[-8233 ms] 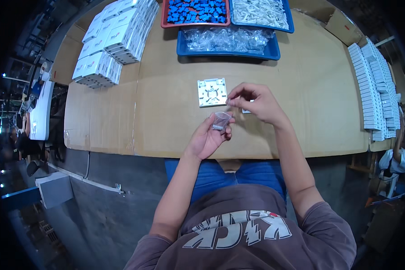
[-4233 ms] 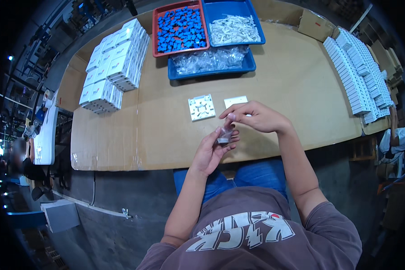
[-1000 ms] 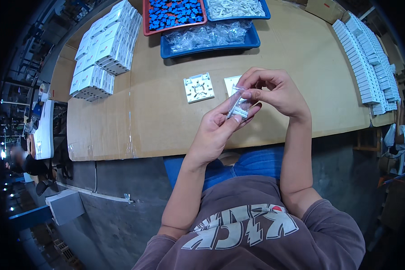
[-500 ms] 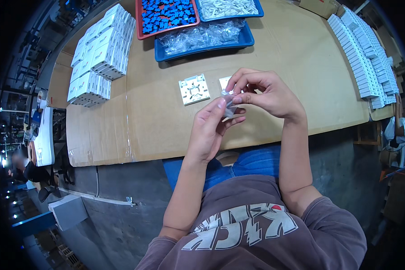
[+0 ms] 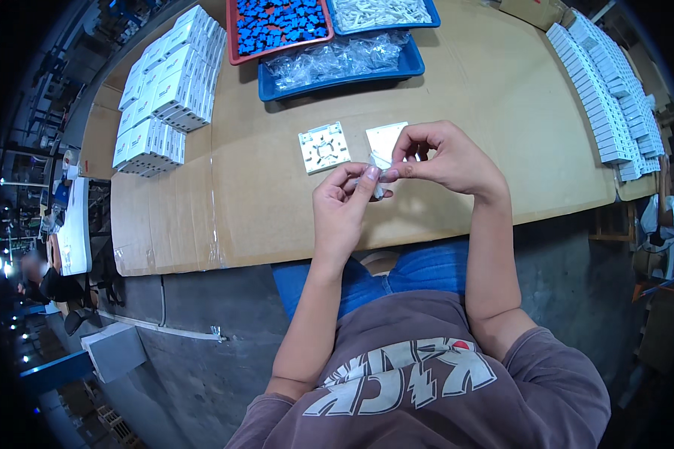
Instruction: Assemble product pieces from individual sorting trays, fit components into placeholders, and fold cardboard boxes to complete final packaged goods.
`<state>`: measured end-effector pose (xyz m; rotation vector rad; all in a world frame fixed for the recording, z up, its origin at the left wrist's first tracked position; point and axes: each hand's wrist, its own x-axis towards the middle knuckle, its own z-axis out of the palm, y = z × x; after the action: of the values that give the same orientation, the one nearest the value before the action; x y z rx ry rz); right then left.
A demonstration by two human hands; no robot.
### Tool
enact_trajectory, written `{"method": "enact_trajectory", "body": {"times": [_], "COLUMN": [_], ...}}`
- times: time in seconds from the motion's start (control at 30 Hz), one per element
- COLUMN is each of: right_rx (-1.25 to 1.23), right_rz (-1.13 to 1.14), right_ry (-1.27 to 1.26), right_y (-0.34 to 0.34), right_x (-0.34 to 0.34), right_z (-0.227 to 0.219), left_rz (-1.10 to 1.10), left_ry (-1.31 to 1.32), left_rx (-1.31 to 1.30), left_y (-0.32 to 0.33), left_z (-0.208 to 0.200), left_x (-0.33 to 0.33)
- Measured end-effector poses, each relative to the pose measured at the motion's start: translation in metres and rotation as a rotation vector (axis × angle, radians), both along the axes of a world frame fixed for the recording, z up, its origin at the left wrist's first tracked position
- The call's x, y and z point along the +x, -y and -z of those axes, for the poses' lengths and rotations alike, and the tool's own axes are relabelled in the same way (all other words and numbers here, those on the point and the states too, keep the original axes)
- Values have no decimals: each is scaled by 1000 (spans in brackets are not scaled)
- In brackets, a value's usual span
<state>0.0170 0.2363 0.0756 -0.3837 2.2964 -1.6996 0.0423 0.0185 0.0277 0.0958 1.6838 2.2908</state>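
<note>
Both hands, left hand [image 5: 344,206] and right hand [image 5: 445,157], now sit lower over the cardboard-covered bench [image 5: 277,202] than a moment ago, each grip pinched together on the small clear plastic bag [image 5: 377,178].

I see stacks of small white boxes [image 5: 168,86] with dark print at the table's far left, and a long row of similar white boxes [image 5: 603,90] along its right edge. Both my hands pinch a small clear plastic bag [image 5: 377,173]; more clear bags [image 5: 337,60] fill the blue tray [image 5: 337,81].
</note>
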Motion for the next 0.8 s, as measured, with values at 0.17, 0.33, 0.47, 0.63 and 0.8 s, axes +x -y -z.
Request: {"method": "enact_trajectory", "body": {"times": [0.17, 0.33, 0.47, 0.63, 0.8], "right_rx": [-163, -344, -487, -549, -558], "right_rz": [123, 116, 136, 219, 273], "right_ry": [-65, -108, -67, 9, 13], "right_y": [16, 35, 46, 49, 49], "right_x": [-1, 5, 10, 11, 10], "right_z": [3, 5, 10, 29, 33], "left_rz": [-83, -283, -305, -342, -326], "left_ry": [-158, -191, -173, -182, -171], "left_rx": [-67, 48, 41, 36, 73], "left_y": [-5, -6, 1, 2, -1], "left_z": [4, -13, -8, -3, -3], "left_x": [-1, 2, 1, -2, -4]}}
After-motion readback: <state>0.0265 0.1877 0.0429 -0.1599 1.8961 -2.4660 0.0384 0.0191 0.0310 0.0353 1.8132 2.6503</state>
